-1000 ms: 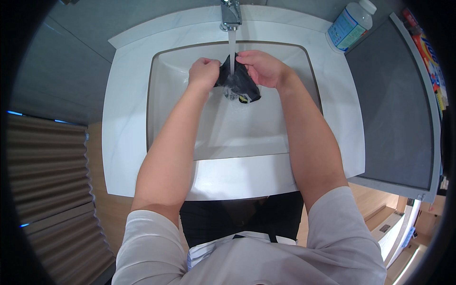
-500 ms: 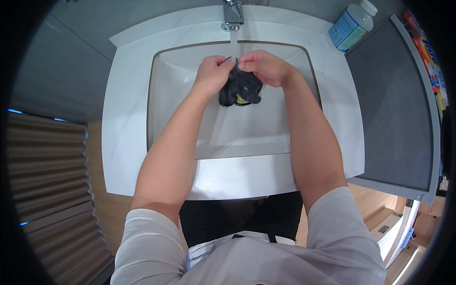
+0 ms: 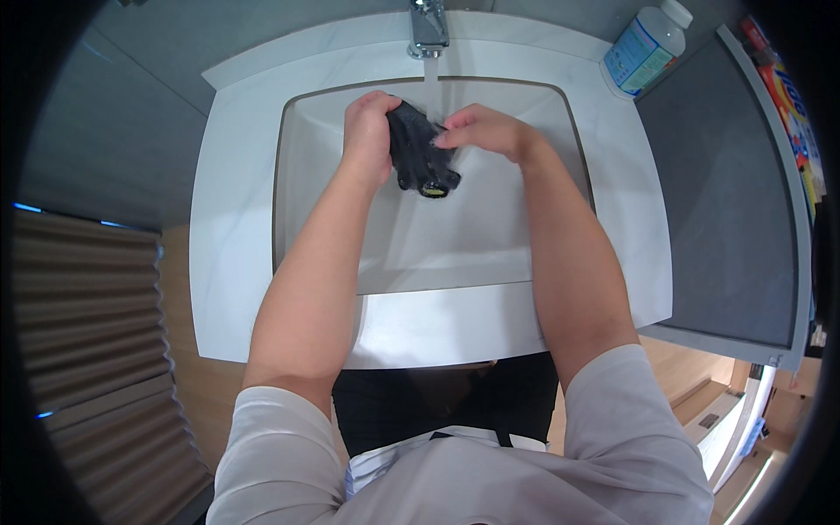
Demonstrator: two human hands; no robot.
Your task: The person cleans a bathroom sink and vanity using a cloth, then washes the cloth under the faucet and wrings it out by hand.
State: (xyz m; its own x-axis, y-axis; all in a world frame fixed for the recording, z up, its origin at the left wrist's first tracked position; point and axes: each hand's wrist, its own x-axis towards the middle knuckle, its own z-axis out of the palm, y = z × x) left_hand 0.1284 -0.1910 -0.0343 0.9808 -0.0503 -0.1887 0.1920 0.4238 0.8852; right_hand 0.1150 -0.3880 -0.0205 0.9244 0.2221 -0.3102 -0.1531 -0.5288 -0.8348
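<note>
Change since half a second before: the dark cloth (image 3: 420, 153) had shifted a little toward the tap, drawn out longer between the hands where it had been bunched in a ball; both hands had stayed over the basin.

Nearest: the person's light grey short sleeves (image 3: 455, 472) at the lower edge; both bare forearms reached forward over the front rim of the white worktop (image 3: 227, 254).

Sink basin (image 3: 455, 245): rectangular, pale, sunk in the worktop; its floor was wet.

Left hand (image 3: 367, 131): fingers curled together, clamped on the left end of the cloth; knuckles turned upward.

Right hand (image 3: 481, 131): fingers bent and pressed on the right side of the cloth, thumb side toward the water; clamped on it as far as could be seen.

Dark cloth: black, wet, crumpled, held above the back half of the basin between the two hands; a small yellow-green patch (image 3: 431, 187) showed at its lower end; whether it was a glove or a rag I cannot tell.

Water stream (image 3: 430, 83): fell straight from the tap onto the upper part of the cloth.

Tap (image 3: 427, 26): chrome, at the middle of the back rim.

Farthest: a white plastic bottle (image 3: 646, 48) with a blue label, standing at the right back corner of the worktop; a dark grey panel (image 3: 717, 192) lay to its right.
</note>
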